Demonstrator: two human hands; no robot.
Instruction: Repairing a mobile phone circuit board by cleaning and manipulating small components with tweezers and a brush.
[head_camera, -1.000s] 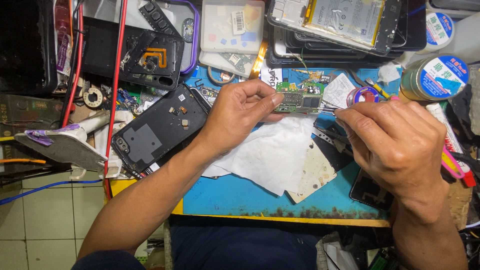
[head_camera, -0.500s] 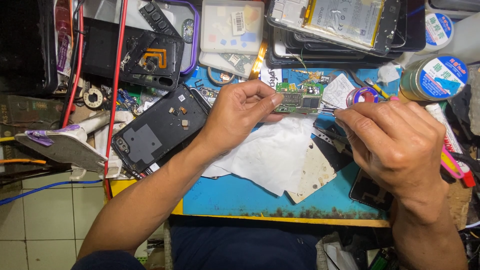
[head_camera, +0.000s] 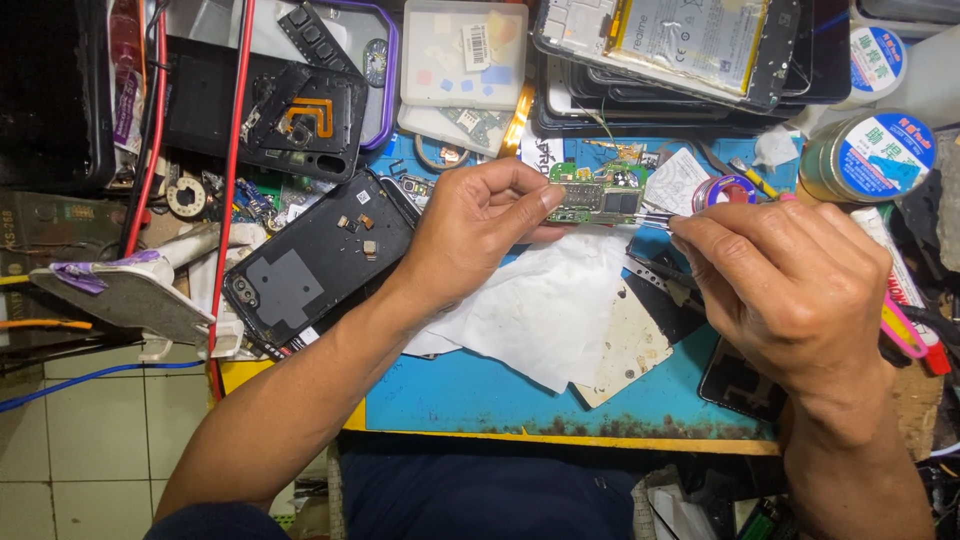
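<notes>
Working on the green circuit board (head_camera: 598, 193) well calls, I judge, for a steady pinch and a light, level tweezer tip. The left hand (head_camera: 478, 222) pinches the board's left end, just above the white tissue (head_camera: 545, 305). The right hand (head_camera: 790, 280) is closed around thin tweezers (head_camera: 652, 214) touching the board's right end.

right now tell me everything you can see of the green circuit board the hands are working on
The circuit board is a small green oblong, lying roughly level above the blue mat, crowded with silvery shielding cans and a dark square chip. The left hand pinches its left end between thumb and fingers. From the right, thin metal tweezers held by the right hand reach its right edge. A crumpled white sheet lies just below it.
</notes>
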